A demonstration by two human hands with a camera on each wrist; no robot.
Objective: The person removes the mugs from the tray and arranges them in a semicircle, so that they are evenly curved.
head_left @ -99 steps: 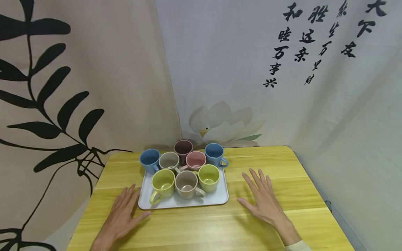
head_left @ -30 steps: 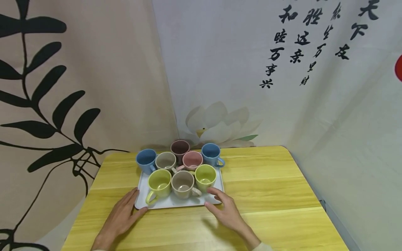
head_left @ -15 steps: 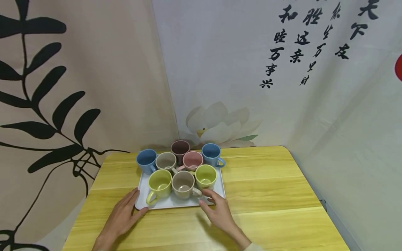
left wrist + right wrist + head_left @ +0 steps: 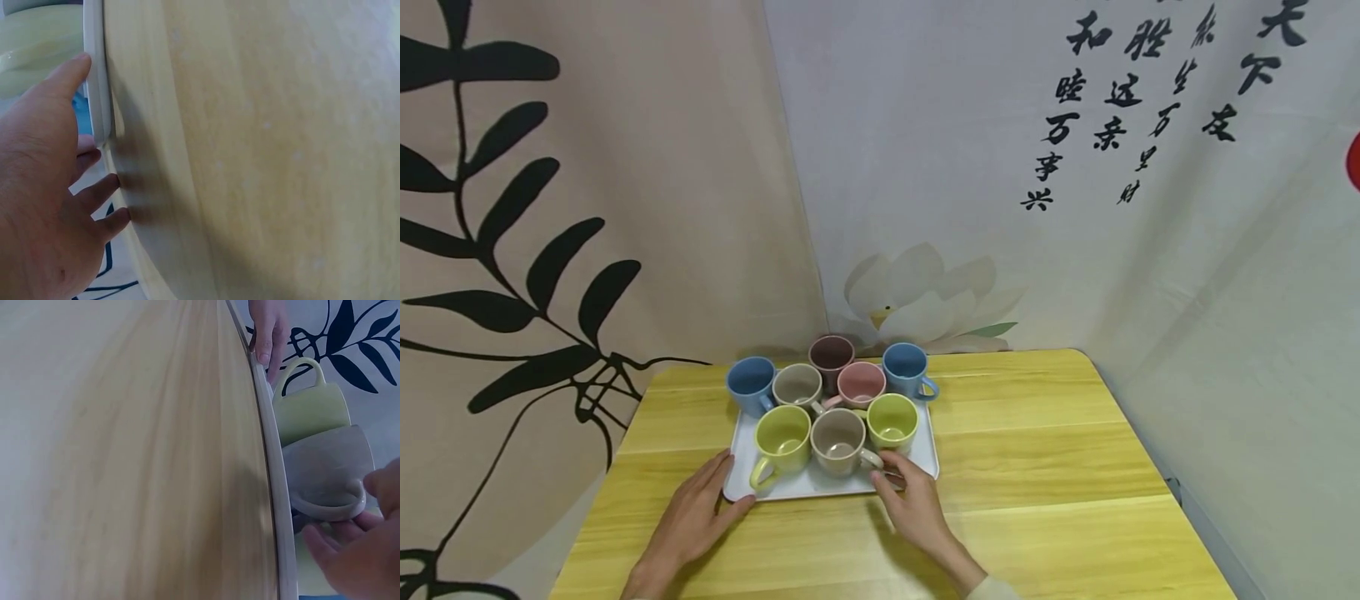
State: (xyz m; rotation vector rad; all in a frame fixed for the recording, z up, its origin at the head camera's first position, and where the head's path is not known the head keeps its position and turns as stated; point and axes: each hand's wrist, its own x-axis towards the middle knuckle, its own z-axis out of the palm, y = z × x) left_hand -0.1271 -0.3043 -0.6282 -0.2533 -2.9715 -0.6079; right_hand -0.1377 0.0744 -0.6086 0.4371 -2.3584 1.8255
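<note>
Head: left hand [image 4: 688,517] touches tray [image 4: 823,485]; right hand [image 4: 916,507] curls round handle [image 4: 870,458].

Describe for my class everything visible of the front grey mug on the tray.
The front grey mug looks like glossy ceramic, round and open-topped, with a looped handle pointing right. It stands upright near the front of the white tray, between the left yellow-green mug and the right yellow-green mug; whether they touch it is unclear. Nothing shows inside but reflections. The right hand's grip pinches the handle; how firmly is unclear.
</note>
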